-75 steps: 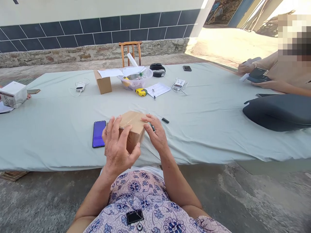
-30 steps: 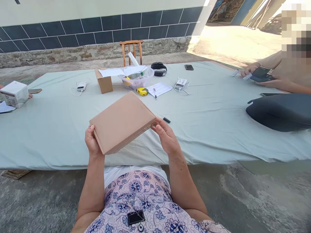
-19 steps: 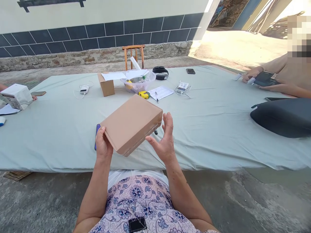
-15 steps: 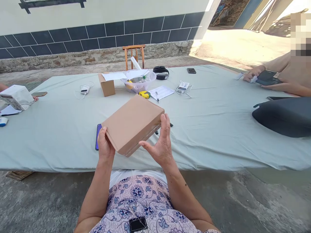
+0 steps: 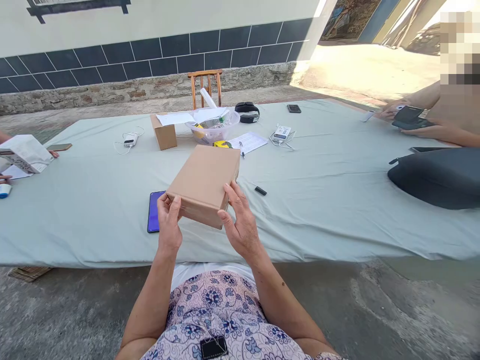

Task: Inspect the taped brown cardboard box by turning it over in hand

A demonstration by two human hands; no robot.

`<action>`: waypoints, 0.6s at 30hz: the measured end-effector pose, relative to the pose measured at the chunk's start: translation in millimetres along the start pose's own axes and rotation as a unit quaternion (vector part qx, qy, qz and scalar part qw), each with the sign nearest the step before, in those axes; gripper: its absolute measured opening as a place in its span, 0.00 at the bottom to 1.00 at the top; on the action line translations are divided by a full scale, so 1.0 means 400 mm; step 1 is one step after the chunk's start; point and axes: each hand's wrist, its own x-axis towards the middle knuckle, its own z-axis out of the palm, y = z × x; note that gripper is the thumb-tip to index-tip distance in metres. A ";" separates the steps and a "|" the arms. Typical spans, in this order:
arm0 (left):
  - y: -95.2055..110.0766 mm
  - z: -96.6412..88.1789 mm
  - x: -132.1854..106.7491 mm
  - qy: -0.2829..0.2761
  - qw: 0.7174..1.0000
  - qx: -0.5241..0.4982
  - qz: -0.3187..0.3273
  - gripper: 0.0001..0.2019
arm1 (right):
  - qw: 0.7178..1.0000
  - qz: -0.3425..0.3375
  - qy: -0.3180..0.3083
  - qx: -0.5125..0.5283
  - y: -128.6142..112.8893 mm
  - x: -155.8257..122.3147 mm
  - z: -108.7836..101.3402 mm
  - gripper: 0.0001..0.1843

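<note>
A closed brown cardboard box (image 5: 205,175) is held up over the cloth-covered table, tilted, with its top face towards me. My left hand (image 5: 170,222) grips its near left corner, thumb on the front face and fingers partly hidden beneath. Against the right side and near right corner rests my right hand (image 5: 242,222), its thumb apart from the fingers. A phone with a blue screen (image 5: 153,212) lies by my left hand, partly covered by it. To the right of the box is a small black stick-like object (image 5: 260,190).
Beyond the box are a yellow tape measure (image 5: 222,144), a paper with a pen (image 5: 252,142), a plastic basket (image 5: 230,125), a smaller carton (image 5: 166,137) and white corded devices (image 5: 281,133). A black case (image 5: 438,177) lies right. People sit at both sides.
The box has turned in my hands and shifted slightly left, with its near edge now facing me. My right hand has moved from the far right corner to the near right side.
</note>
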 end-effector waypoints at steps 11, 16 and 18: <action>0.013 -0.014 -0.024 -0.106 0.976 0.115 0.153 0.26 | 0.993 0.088 0.025 0.068 0.033 0.002 -0.018 0.36; 0.020 -0.016 -0.034 -0.114 0.949 0.208 0.209 0.27 | 0.995 0.082 0.016 0.056 0.029 0.005 -0.023 0.37; 0.019 -0.017 -0.034 -0.116 0.941 0.229 0.218 0.24 | 0.996 0.065 0.016 0.052 0.023 0.007 -0.025 0.37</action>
